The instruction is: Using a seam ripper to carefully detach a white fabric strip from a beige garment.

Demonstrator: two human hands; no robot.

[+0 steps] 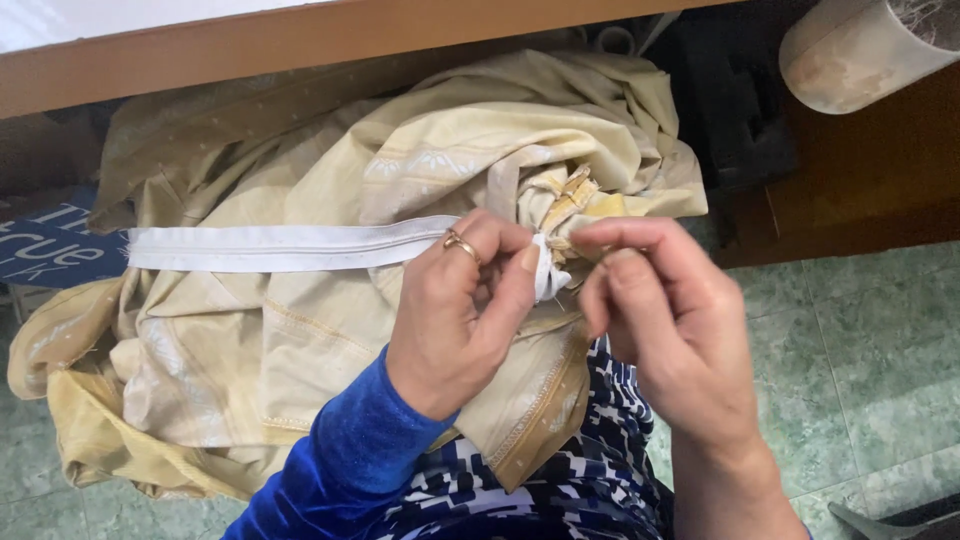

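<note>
Cream fabric [330,330] lies heaped across your lap under the wooden worktop [300,40]. A white band [280,247] runs level, left to right, over it. Left of it lies a blue sign [50,248]. Your left hand [460,310] pinches the band's right end; your right hand [660,320] pinches narrowly beside it.

The left hand [462,318] — a gold ring [461,245] on one finger — pinches the end of a white strip [285,247] against bunched cream cloth [300,330]. The right hand [668,320] meets it just right, fingertips touching the cloth. Green floor tiles [860,370] lie beneath.
</note>
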